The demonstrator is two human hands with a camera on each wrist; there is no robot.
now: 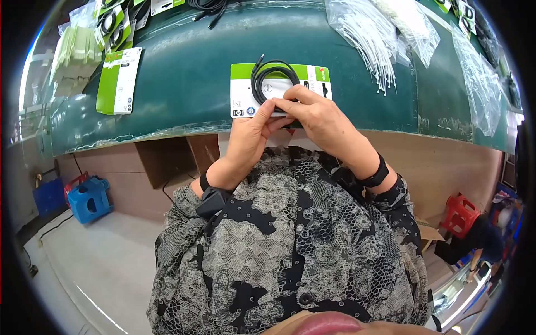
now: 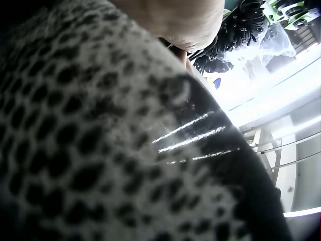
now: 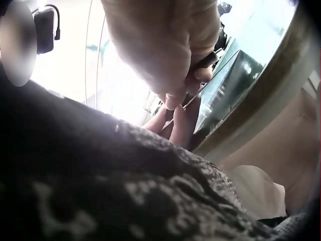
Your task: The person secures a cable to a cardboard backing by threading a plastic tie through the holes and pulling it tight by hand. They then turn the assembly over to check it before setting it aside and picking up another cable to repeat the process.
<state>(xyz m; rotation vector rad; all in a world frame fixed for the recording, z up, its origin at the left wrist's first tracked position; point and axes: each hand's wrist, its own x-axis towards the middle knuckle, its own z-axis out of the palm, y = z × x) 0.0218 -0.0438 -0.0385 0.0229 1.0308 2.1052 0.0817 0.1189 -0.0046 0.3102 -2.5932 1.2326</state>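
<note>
A green-and-white packaging card (image 1: 241, 92) lies level over the front edge of the table in the head view. On its face is a coiled black cable (image 1: 257, 88), one plug end pointing up. My left hand (image 1: 248, 137) grips the card's lower edge, thumb on the front and fingers underneath. From the right, my right hand (image 1: 326, 120) pinches the lower part of the coil against the card. In the right wrist view the fingers of both hands meet at the card's edge. A patterned sleeve (image 2: 100, 140) fills most of the left wrist view.
On the green table (image 1: 184, 78) another card (image 1: 120, 84) lies at left, near a stack of pale cards (image 1: 78, 50). Black cables (image 1: 209, 6) are at the back. Bags of white ties (image 1: 365, 42) lie at right. A blue stool (image 1: 89, 201) and a red stool (image 1: 460, 215) stand below.
</note>
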